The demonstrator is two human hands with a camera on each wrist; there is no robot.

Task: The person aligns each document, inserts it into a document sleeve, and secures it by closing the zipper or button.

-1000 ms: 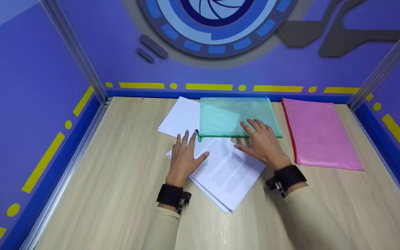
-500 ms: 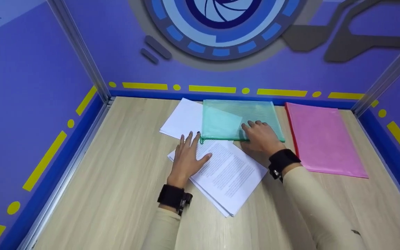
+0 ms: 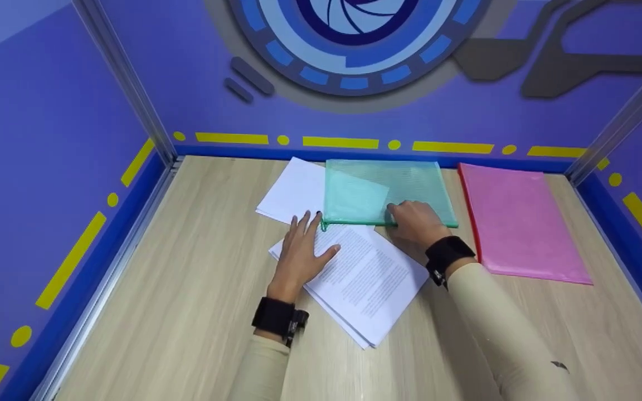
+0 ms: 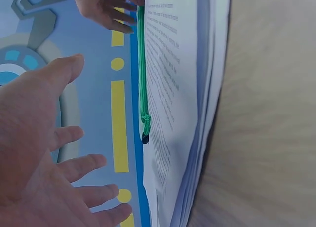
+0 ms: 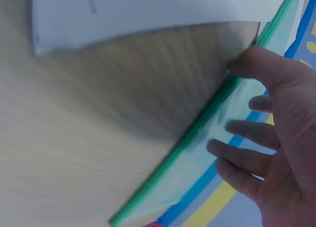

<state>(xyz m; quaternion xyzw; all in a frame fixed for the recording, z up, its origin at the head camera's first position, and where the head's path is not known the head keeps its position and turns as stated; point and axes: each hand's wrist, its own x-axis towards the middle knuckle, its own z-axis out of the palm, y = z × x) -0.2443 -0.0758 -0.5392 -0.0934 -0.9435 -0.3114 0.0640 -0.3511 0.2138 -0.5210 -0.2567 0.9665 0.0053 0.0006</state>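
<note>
Green mesh pouch (image 3: 388,189) overlaps printed sheets (image 3: 363,278), pink pouch (image 3: 519,223) beside.

A staged recording booth, not a home: purple partition walls (image 3: 48,139) with yellow dashes and a blue aperture emblem (image 3: 354,39) enclose a pale wooden table (image 3: 187,312) on three sides.

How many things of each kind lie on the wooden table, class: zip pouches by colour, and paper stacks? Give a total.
Green mesh zip pouch: 1
Pink zip pouch: 1
Stack of printed white paper sheets: 1
Stack of blank white paper sheets: 1
Total: 4
</note>
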